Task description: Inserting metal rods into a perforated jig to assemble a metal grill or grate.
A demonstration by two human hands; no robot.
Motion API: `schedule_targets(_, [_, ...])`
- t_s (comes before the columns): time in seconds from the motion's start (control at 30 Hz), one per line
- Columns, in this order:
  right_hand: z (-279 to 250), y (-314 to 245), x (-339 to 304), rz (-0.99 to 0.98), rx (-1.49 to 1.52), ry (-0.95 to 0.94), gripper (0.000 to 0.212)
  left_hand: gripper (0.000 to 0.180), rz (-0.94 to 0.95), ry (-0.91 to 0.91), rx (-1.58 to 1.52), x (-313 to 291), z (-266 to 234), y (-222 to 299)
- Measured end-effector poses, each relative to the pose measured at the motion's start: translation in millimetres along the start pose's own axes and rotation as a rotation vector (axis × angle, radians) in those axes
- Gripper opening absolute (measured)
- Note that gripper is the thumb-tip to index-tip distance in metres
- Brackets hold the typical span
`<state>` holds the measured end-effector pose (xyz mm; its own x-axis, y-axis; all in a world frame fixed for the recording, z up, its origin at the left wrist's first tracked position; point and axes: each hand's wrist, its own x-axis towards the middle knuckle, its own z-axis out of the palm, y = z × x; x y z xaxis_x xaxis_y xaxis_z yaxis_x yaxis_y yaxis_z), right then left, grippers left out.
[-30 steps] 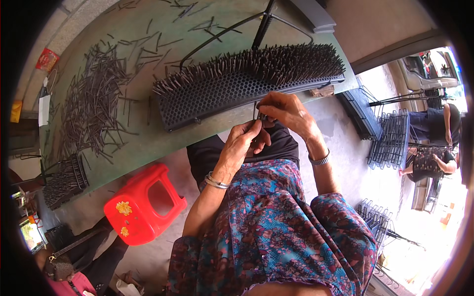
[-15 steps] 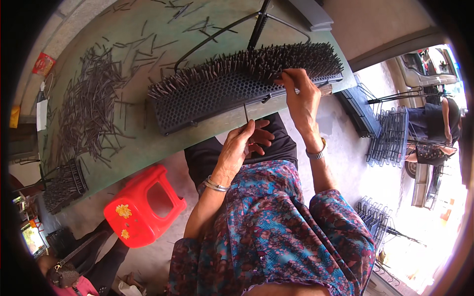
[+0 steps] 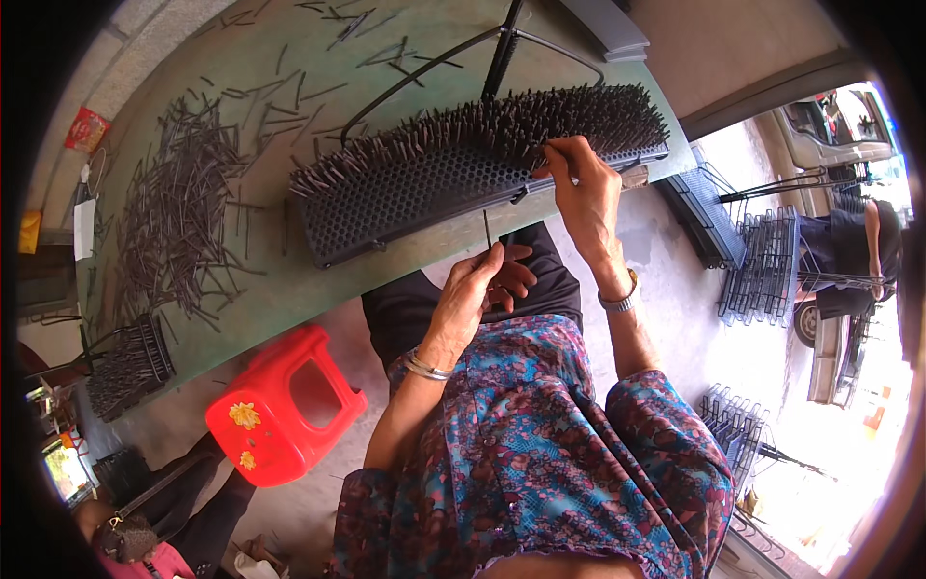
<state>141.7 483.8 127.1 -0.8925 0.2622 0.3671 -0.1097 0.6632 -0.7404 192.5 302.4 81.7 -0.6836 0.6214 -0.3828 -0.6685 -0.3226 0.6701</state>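
The right hand (image 3: 585, 189) is reaching over the right end of the black perforated brush block (image 3: 463, 183), its fingertips pinching a thin dark bristle pin (image 3: 561, 170) down among the pins already standing in the block. The left hand (image 3: 473, 294) is hovering nearer the body, just off the near edge of the bench (image 3: 289, 289), clenched around a small bunch of spare pins (image 3: 487, 232), one of which is sticking straight up; how many it is gripping is hard to make out. The block is lying lengthwise across the green bench, most of its holes filled with upright pins, its near left part showing bare holes. A black wire frame (image 3: 434, 63) is rising behind it, its top cut off by the picture's edge. To the far left, a heap of loose pins (image 3: 178, 212) is spreading over the bench. At the near left corner a smaller filled block (image 3: 130, 367) is sitting partly in shadow. A small red packet (image 3: 85, 128) and a white tag (image 3: 85, 227) are lying at the far left edge. Below the bench a red plastic stool (image 3: 285, 405) is standing on the floor.
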Motion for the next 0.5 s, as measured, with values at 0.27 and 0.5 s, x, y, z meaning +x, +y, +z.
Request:
schedule_targets(0.27, [8,10,6,-0.232,-0.317,0.054,0.01,0.047,-0.017,0.012,0.074,2,6,1])
schedule_targets(0.5, [15,20,8,-0.342,-0.358,-0.014,0.012,0.048,-0.005,0.016,0.121,5,14,3])
